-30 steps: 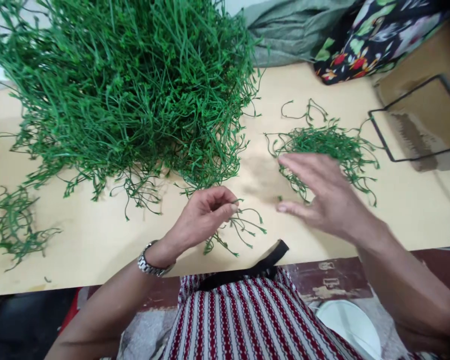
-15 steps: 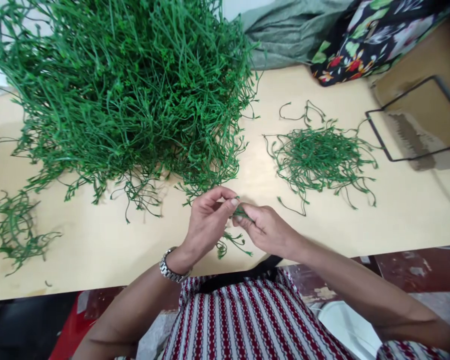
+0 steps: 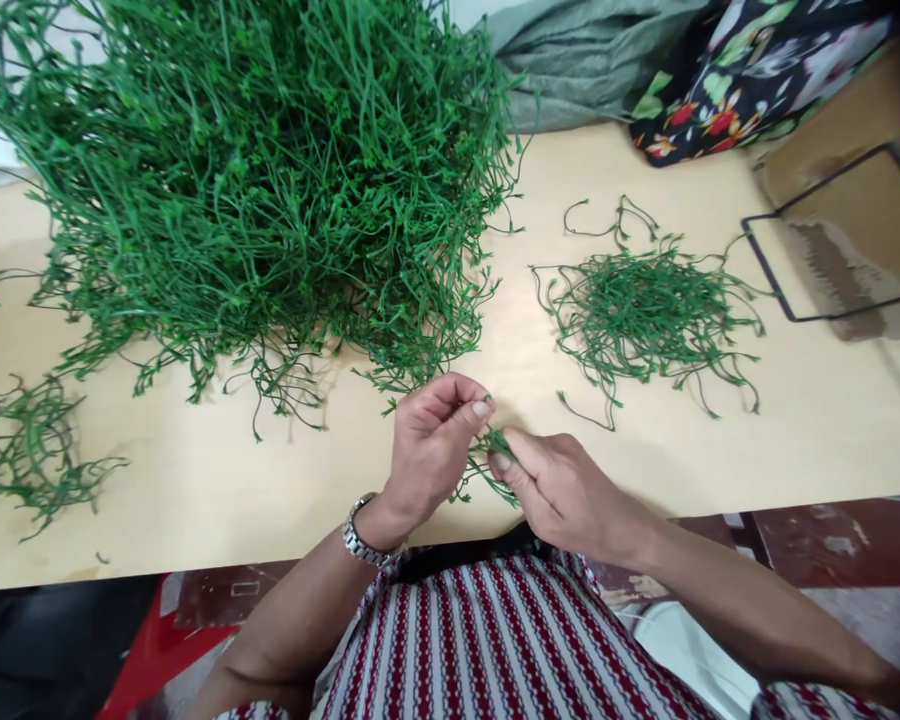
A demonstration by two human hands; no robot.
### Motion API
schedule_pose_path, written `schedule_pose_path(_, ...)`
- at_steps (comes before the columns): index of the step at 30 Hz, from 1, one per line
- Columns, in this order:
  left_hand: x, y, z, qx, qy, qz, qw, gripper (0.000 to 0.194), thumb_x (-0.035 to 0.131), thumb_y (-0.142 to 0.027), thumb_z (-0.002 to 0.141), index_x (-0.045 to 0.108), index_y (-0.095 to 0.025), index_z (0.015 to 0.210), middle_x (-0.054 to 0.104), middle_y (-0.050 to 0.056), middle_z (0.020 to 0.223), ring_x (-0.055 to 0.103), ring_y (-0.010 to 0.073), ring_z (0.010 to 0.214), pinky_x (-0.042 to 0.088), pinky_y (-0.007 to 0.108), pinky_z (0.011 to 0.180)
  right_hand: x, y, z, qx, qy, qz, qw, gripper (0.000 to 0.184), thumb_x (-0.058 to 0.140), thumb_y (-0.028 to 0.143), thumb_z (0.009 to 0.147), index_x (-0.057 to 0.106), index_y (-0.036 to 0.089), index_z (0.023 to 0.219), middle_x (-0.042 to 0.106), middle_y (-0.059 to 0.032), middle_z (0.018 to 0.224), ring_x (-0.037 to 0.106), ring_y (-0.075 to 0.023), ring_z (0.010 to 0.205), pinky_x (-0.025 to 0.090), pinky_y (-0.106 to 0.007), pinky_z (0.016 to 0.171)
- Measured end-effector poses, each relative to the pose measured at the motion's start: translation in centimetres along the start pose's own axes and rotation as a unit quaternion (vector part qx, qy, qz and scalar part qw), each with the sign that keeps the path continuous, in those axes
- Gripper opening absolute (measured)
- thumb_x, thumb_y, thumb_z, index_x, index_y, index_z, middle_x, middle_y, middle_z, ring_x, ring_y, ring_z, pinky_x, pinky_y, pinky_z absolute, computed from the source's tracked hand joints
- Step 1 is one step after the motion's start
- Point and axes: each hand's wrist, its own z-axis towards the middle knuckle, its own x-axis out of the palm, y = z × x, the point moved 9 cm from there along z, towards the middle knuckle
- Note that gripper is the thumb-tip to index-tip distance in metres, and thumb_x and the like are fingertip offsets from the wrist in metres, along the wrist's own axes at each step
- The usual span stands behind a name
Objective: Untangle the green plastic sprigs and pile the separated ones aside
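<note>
My left hand [image 3: 436, 440], with a metal-band watch on its wrist, pinches the tip of a green artificial stem between thumb and forefinger. Close beside it, my right hand [image 3: 562, 490] is closed on a small bunch of green artificial stems [image 3: 486, 462], whose thin ends hang down below the fingers. Both hands are over the table's near edge, a short way apart. Beyond them rises a big heap of green artificial stems [image 3: 270, 200], with its front strands almost reaching my left hand. How many stems my right hand holds cannot be made out.
A smaller pile of stems [image 3: 649, 310] lies to the right, with a few loose strands around it. Another small pile [image 3: 37, 450] is at the far left. At the right stand a black wire frame [image 3: 776, 270] and a cardboard box [image 3: 832, 120]; a floral cloth [image 3: 720, 90] lies behind.
My right hand has moved slightly right and down with the bunch, and my left hand slightly right. The gap between the hands has widened a little. The view has shifted slightly.
</note>
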Motion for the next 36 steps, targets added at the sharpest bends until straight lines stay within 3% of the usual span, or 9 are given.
schedule_pose_path(3, -0.4, -1.1, 0.6, 0.026, 0.005, 0.004, 1.000, 0.008, 0.060, -0.019, 0.070, 0.055, -0.016, 0.064, 0.046, -0.003, 0.054, 0.033, 0.0053, 0.044, 0.026, 0.021, 0.040, -0.5, 1.0, -0.9, -0.029, -0.023, -0.032, 0.999, 0.016, 0.033, 0.017, 0.087, 0.035, 0.020, 0.071, 0.041, 0.0046, 0.051, 0.036, -0.0083, 0.043, 0.027, -0.023, 0.045)
schedule_pose_path(8, -3.8, -4.7, 1.0, 0.150, -0.115, -0.030, 0.982, 0.013, 0.055, -0.017, 0.076, 0.050, -0.019, 0.065, 0.041, -0.006, 0.052, 0.026, 0.0035, 0.039, 0.019, 0.019, 0.037, -1.3, 1.0, -1.4, -0.073, -0.056, -0.021, 0.996, 0.020, 0.031, 0.015, 0.087, 0.035, 0.021, 0.068, 0.037, 0.0063, 0.046, 0.030, -0.0072, 0.035, 0.024, -0.022, 0.038)
schedule_pose_path(12, 0.5, -2.7, 1.1, 0.044, 0.072, 0.031, 0.996, 0.011, 0.060, -0.021, 0.074, 0.053, -0.017, 0.068, 0.047, -0.004, 0.056, 0.036, 0.0052, 0.045, 0.026, 0.020, 0.039, -4.9, -3.2, -0.2, 0.016, -0.127, -0.119, 0.985, 0.019, 0.038, 0.024, 0.088, 0.042, 0.020, 0.070, 0.048, 0.0013, 0.055, 0.045, -0.0110, 0.049, 0.034, -0.023, 0.047)
schedule_pose_path(17, 0.7, -0.7, 1.4, -0.033, 0.088, -0.011, 0.995, 0.014, 0.057, -0.023, 0.076, 0.051, -0.016, 0.066, 0.049, -0.004, 0.056, 0.036, 0.0042, 0.040, 0.026, 0.020, 0.038, -12.0, -7.2, -1.0, 0.076, -0.225, -0.367, 0.899, 0.022, 0.049, 0.033, 0.084, 0.059, 0.017, 0.095, 0.062, -0.0132, 0.088, 0.054, -0.0301, 0.090, 0.038, -0.045, 0.077)
schedule_pose_path(20, 0.9, -0.5, 1.6, -0.046, 0.108, -0.013, 0.993, 0.014, 0.057, -0.021, 0.075, 0.052, -0.015, 0.064, 0.053, -0.002, 0.058, 0.045, 0.0062, 0.045, 0.037, 0.022, 0.048, -13.7, -7.8, -1.4, 0.108, -0.225, -0.407, 0.879, 0.061, 0.057, 0.046, 0.077, 0.044, 0.013, 0.126, 0.046, -0.0212, 0.126, 0.032, -0.0435, 0.122, 0.015, -0.062, 0.095)
schedule_pose_path(22, 1.0, -0.7, 1.7, -0.035, 0.103, -0.020, 0.994, 0.011, 0.058, -0.018, 0.072, 0.054, -0.014, 0.063, 0.055, 0.000, 0.063, 0.050, 0.0083, 0.055, 0.041, 0.024, 0.057, -12.6, -6.2, -1.0, 0.071, -0.210, -0.369, 0.903, 0.069, 0.058, 0.051, 0.074, 0.041, 0.012, 0.128, 0.042, -0.0212, 0.131, 0.029, -0.0412, 0.125, 0.014, -0.062, 0.098)
schedule_pose_path(26, 1.6, -1.5, 1.8, 0.031, 0.097, 0.016, 0.995, 0.005, 0.062, -0.015, 0.068, 0.060, -0.015, 0.063, 0.055, 0.002, 0.082, 0.052, 0.0108, 0.076, 0.043, 0.025, 0.069, -5.3, -2.9, 0.6, 0.035, -0.047, -0.070, 0.996, 0.041, 0.057, 0.049, 0.076, 0.058, 0.020, 0.105, 0.062, -0.0081, 0.104, 0.057, -0.0232, 0.095, 0.044, -0.039, 0.082)
schedule_pose_path(31, 3.2, -3.2, 1.8, 0.112, 0.107, 0.127, 0.980, 0.009, 0.059, -0.011, 0.070, 0.062, -0.016, 0.063, 0.054, 0.002, 0.080, 0.052, 0.0124, 0.080, 0.042, 0.027, 0.078, 2.0, -3.3, 0.6, 0.126, 0.079, 0.174, 0.973, 0.027, 0.057, 0.041, 0.078, 0.059, 0.014, 0.080, 0.058, -0.0019, 0.070, 0.053, -0.0126, 0.062, 0.042, -0.024, 0.055)
schedule_pose_path(36, 4.2, -4.7, 1.0, 0.120, 0.198, 0.210, 0.950, 0.025, 0.050, -0.013, 0.078, 0.060, -0.014, 0.100, 0.061, 0.007, 0.094, 0.055, 0.0153, 0.090, 0.043, 0.028, 0.082, 1.8, -4.8, 0.2, 0.113, 0.049, 0.297, 0.947, 0.023, 0.049, 0.036, 0.084, 0.052, 0.015, 0.075, 0.052, 0.0005, 0.068, 0.048, -0.0096, 0.062, 0.039, -0.022, 0.057)
